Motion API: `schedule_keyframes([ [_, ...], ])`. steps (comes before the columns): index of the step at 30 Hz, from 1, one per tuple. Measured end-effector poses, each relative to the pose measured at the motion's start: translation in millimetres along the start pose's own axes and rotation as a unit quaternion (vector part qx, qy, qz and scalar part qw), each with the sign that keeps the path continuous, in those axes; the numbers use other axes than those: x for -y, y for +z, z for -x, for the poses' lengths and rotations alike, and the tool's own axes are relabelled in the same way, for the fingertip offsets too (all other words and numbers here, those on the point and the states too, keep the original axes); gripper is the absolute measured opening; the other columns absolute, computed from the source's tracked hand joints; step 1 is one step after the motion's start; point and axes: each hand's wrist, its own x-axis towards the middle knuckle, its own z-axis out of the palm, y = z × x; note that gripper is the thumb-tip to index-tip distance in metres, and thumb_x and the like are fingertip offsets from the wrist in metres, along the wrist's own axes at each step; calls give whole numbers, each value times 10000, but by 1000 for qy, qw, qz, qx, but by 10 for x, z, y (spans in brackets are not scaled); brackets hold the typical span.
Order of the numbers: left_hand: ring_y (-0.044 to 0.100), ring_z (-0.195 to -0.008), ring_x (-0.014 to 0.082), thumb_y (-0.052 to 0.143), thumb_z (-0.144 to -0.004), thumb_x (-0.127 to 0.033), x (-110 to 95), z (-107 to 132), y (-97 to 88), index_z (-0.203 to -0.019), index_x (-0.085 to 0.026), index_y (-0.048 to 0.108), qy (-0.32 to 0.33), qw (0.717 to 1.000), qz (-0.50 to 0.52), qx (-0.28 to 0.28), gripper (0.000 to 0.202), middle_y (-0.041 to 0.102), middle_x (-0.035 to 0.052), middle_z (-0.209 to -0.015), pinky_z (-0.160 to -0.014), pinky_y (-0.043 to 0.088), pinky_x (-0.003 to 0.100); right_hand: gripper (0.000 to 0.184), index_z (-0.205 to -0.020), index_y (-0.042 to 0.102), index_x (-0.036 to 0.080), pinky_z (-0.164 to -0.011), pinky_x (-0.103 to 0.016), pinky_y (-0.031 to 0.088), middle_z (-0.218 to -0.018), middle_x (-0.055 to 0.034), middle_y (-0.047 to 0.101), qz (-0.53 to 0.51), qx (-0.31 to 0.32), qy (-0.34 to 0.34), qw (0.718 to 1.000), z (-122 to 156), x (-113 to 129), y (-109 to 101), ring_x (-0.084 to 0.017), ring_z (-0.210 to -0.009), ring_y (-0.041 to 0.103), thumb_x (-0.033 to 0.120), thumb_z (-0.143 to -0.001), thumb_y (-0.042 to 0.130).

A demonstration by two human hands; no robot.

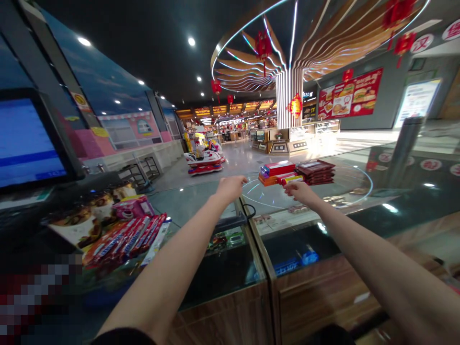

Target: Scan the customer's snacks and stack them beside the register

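Bare forearms (161,273) stretch over a glass counter (223,273), left hand (230,188) and right hand (300,192) half-curled and empty, fingertips hidden.

A pixelated block (32,302) hides the lower-left corner, the left edge cuts off a monitor (28,143), and the small packets (332,200) on the glass counter (424,211) and blue-packed goods (296,263) beneath it seem too blurred to identify.

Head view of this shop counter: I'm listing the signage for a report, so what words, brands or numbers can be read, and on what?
"汉" on the round white sign
The burger poster: too blurred to read
The candy bar wrappers: too blurred to read
The distant shop signs: too small to read
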Motion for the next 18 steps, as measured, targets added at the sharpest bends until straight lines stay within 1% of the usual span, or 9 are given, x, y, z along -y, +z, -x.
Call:
schedule_keyframes([
  [4,624,-1096,222,417,-897,-192,-337,-140,131,-1211,-275,627,24,1000,5,19,388,686,60,-1192,-963,444,381,355,-939,714,131,-667,-237,504,-898,-76,734,-3,-47,-6,999,-66,-246,-133,-143,-772,666,30,-723,451],
  [6,614,-1114,236,427,-879,-174,-487,-205,205,-1222,-275,616,36,999,14,23,404,680,60,-1198,-968,440,401,353,-939,717,137,-700,-249,505,-892,-70,735,12,-74,-11,997,-93,-348,-182,-147,-781,668,47,-730,447],
  [9,597,-1140,269,434,-868,-161,-692,-283,313,-1251,-241,590,50,998,26,27,421,653,92,-1236,-969,437,446,354,-949,724,146,-769,-270,495,-898,-70,738,58,-117,-18,991,-92,-442,-253,-163,-827,670,64,-748,445],
  [13,569,-1171,278,452,-864,-158,-911,-357,478,-1291,-223,545,62,997,46,26,442,616,118,-1273,-975,436,458,348,-984,727,179,-850,-311,471,-991,-80,735,132,-162,2,978,-40,-454,-351,-210,-949,660,96,-773,462],
  [18,515,-1213,279,449,-866,-150,-1097,-454,705,-1324,-196,497,72,994,81,18,462,560,136,-1318,-995,423,463,373,-1079,688,219,-883,-367,457,-1088,-96,707,199,-176,34,963,2,-375,-415,-259,-1041,630,131,-788,472],
])
